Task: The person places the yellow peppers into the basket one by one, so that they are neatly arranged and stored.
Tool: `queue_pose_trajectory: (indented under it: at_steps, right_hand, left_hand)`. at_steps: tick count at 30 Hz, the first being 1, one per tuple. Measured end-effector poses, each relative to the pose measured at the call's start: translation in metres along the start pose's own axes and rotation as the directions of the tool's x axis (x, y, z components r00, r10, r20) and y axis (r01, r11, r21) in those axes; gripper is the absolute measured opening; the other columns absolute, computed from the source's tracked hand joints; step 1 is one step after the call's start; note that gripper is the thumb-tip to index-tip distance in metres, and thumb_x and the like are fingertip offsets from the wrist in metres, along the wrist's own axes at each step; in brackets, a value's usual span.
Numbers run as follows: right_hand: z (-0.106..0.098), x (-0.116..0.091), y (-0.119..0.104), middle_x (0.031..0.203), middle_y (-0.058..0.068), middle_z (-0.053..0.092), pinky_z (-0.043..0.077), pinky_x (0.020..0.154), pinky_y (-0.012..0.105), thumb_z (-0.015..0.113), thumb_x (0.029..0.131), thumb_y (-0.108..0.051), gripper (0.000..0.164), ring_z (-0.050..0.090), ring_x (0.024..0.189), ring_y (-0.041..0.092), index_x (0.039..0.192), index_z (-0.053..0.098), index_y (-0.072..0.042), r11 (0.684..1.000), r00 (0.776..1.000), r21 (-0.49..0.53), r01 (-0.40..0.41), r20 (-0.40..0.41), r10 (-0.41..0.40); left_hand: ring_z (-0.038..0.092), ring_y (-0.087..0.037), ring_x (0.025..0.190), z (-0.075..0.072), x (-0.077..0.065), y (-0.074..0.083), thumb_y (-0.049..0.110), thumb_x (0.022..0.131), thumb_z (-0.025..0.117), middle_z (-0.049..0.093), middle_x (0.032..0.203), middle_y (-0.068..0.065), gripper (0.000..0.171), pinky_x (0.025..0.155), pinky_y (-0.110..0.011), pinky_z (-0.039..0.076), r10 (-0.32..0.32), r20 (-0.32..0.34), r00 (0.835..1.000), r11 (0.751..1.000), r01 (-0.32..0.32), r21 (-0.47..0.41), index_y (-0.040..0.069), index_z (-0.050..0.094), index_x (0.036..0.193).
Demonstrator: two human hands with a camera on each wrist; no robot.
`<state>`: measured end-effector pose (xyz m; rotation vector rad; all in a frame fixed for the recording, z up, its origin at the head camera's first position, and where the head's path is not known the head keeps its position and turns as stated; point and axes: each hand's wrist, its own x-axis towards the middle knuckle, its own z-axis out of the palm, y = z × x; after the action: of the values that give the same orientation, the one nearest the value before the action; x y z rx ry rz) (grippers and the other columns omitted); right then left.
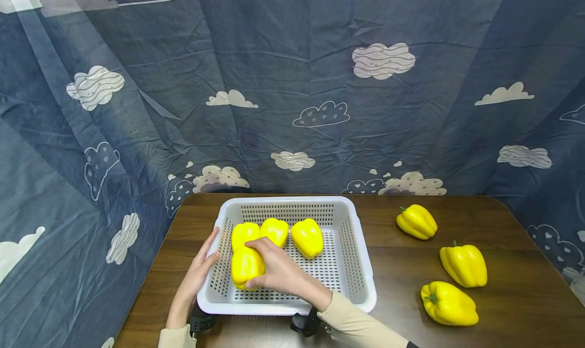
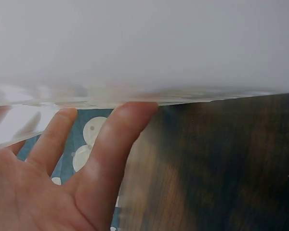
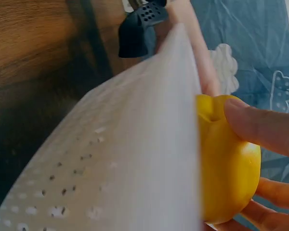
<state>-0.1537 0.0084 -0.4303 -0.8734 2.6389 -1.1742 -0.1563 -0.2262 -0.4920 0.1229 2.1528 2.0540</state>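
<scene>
My right hand (image 1: 281, 269) grips a yellow bell pepper (image 1: 246, 267) at the near left of the white basket (image 1: 356, 251). In the right wrist view, thumb and fingers hold this bell pepper (image 3: 229, 163) from either side, and the basket's wall (image 3: 135, 159) covers part of it. Behind it in the basket lie three more bell peppers, one at the left (image 1: 242, 232), one in the middle (image 1: 275, 230) and one further right (image 1: 307, 238). My left hand (image 1: 194, 277) touches the basket's left side with fairly straight fingers; the left wrist view shows its fingertips (image 2: 135, 110) against the rim.
On the brown wooden table (image 1: 388, 266), right of the basket, lie three other yellow bell peppers: one at the back (image 1: 417, 222), one in the middle (image 1: 463, 265) and one at the front (image 1: 449, 303). A blue curtain (image 1: 292, 84) with cloud prints hangs behind the table.
</scene>
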Motion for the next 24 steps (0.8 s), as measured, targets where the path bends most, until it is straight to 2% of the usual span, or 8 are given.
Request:
queue_pose_trajectory:
  at_steps: [12, 24]
  right_hand:
    - [0.026, 0.006, 0.002, 0.127, 0.009, 0.052, 0.041, 0.098, 0.030, 0.087, 0.068, -0.021, 0.077, 0.051, 0.112, 0.017, 0.132, 0.049, -0.002, 0.998, 1.000, -0.066, 0.021, -0.003, -0.021]
    - [0.041, 0.005, 0.001, 0.121, 0.008, 0.051, 0.042, 0.096, 0.028, 0.086, 0.070, -0.022, 0.075, 0.050, 0.107, 0.015, 0.132, 0.048, -0.001, 0.995, 0.998, -0.092, 0.044, 0.043, -0.040]
  left_hand:
    - [0.035, -0.051, 0.127, 0.000, 0.000, 0.000, 0.017, 0.102, 0.041, 0.014, 0.156, -0.016, 0.058, 0.086, -0.056, 0.047, 0.002, 0.014, 1.000, 1.000, -0.002, -0.006, 0.024, 0.018, 0.154]
    - [0.031, -0.050, 0.130, 0.000, 0.002, -0.002, 0.014, 0.102, 0.039, 0.012, 0.157, -0.018, 0.058, 0.093, -0.062, 0.039, 0.056, 0.022, 0.998, 0.997, -0.057, 0.042, 0.018, 0.016, 0.154]
